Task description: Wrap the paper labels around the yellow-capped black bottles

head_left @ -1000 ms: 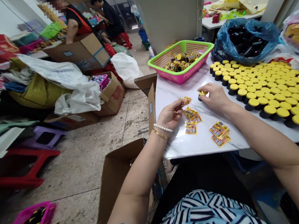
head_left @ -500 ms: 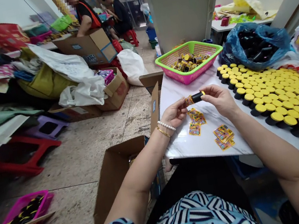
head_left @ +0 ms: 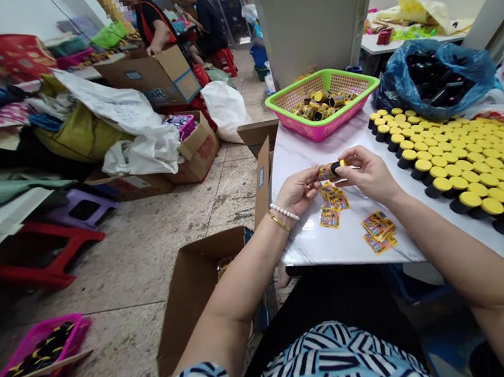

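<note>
Black cylinders with yellow tops

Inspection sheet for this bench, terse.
surface: white marble-pattern tabletop
job's things: black yellow-capped tube with printed label; loose printed labels; rows of yellow-capped tubes
grippers: left hand and right hand both pinch the tube
clutter: blue plastic bag of black tubes; pink basket of small labelled items; open cardboard box on floor
cables: thin dark cord on far wall
surroundings: two co-workers far back; red stool; piled bags
</note>
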`<state>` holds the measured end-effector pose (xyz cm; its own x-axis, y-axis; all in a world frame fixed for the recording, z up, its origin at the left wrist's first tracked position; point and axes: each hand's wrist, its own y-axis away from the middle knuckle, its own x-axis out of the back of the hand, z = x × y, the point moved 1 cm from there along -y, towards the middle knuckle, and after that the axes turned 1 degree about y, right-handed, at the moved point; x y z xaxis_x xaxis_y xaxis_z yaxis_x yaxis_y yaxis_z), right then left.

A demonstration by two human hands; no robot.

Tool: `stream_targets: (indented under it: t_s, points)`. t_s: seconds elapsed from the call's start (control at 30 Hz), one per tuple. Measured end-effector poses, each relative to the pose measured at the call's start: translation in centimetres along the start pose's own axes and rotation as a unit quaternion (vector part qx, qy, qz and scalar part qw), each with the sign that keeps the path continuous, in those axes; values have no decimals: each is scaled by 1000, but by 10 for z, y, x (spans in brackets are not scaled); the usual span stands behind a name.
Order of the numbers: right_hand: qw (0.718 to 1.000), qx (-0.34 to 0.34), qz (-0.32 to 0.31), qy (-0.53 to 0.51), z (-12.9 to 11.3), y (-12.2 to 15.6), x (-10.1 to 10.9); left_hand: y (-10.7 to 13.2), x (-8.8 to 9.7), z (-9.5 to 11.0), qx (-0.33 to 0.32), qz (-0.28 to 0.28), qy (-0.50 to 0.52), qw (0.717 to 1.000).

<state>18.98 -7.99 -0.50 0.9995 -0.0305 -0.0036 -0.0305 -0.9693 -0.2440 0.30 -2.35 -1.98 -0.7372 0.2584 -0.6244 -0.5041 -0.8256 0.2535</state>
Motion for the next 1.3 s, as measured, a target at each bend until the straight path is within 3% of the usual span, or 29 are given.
stream_targets:
  t_s: [0.13, 0.3, 0.57, 0.83, 0.97, 1.13, 1.23, 1.3]
  points:
    - [999, 49, 13, -13, -3, -2, 6, 5, -1, -3, -76, 45, -52, 995]
    - [994, 84, -15, 65, 5, -4, 12, 9, -5, -6, -99, -63, -94, 989]
    - [954, 196, -30, 223, -3, 5, 5, 7, -8, -9, -152, -74, -175, 970]
    - [943, 220, -1, 248, -1, 5, 7, 13, -5, -4, -71, -93, -80, 990]
    - [956, 183, 0, 229, 8, 5, 7, 11, 1, -2, -100, -89, -127, 983]
    - [991, 37, 23, 127, 21, 6, 0, 9, 0, -2, -140, -75, -213, 964]
    - [995, -63, 4, 81, 21, 4, -4, 8, 0, -4, -138, -76, -219, 963]
    - [994, -77, -8, 75, 18, 4, -5, 7, 1, -7, -125, -86, -204, 967]
